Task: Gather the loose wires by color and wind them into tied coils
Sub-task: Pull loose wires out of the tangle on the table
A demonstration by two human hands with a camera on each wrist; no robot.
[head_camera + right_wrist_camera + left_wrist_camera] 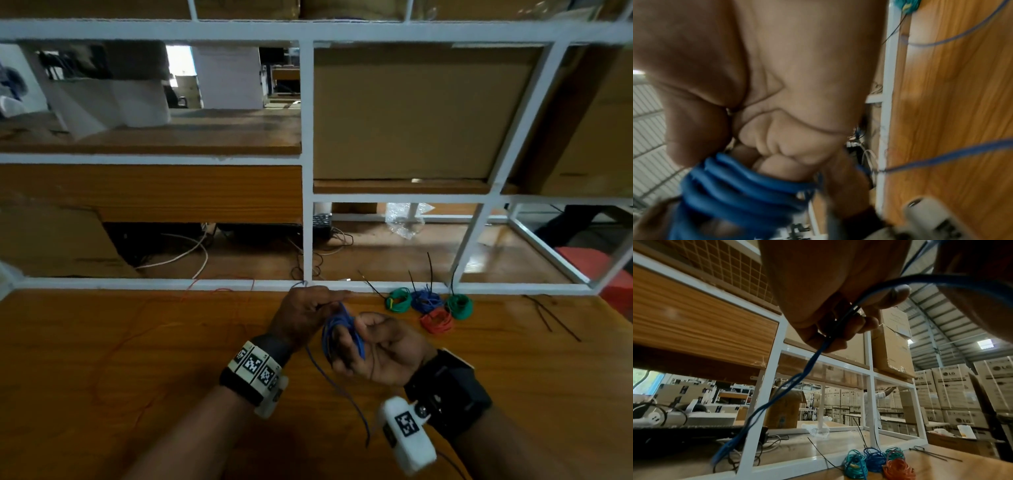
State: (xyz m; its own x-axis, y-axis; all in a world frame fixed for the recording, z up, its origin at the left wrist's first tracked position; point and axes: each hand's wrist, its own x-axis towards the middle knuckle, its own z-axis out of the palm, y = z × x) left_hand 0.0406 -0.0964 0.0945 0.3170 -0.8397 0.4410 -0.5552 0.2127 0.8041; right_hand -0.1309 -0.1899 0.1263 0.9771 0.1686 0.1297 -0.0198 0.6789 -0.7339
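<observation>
A blue wire [342,330] is looped several times round the fingers of my right hand [373,346], which is palm up over the wooden table [102,359]. The loops show thick and close in the right wrist view as the blue wire [740,190]. My left hand [310,311] pinches a strand of the blue wire [812,360] just left of the loops. A loose blue tail [346,397] trails toward me across the table. A thin red wire [219,291] lies loose on the left.
Finished coils lie at the table's back edge: a green coil [398,299], a blue coil [426,299], a second green coil [460,306] and a red coil [437,321]. Black zip ties [551,317] lie to the right. A white shelf frame [308,205] stands behind.
</observation>
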